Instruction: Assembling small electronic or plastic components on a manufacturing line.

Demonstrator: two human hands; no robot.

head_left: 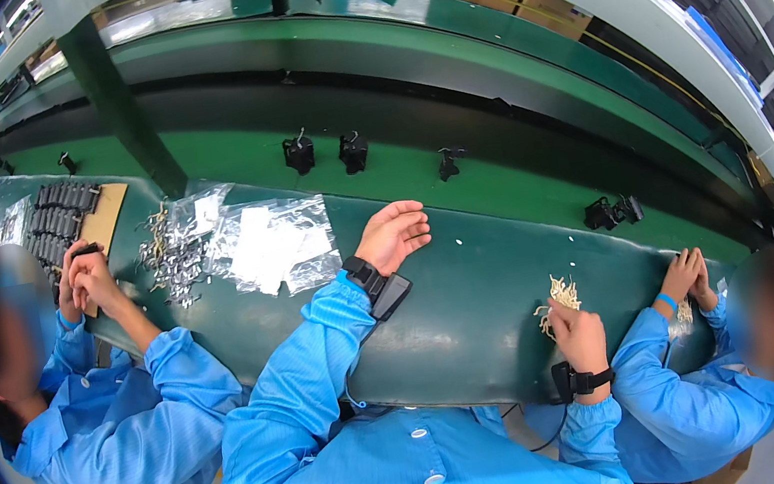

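My left hand [393, 237] is held above the green tabletop near its far edge, palm turned inward. Its fingers are loosely bent and apart, with nothing seen in them. Down at the right, my right hand [581, 341] has its fingers drawn together at a small pile of cream-coloured, thin curled pieces [565, 293]. Whatever is between those fingertips is hidden. Each wrist carries a black strapped-on device, the left one [382, 286] being larger.
Clear plastic bags with white sheets [276, 244] lie left, beside a heap of small metal pieces [175, 260]. Black parts [353, 152] stand along the green belt [502, 198] beyond the table. Co-workers in blue sit on both sides; a green post [118, 107] rises at left.
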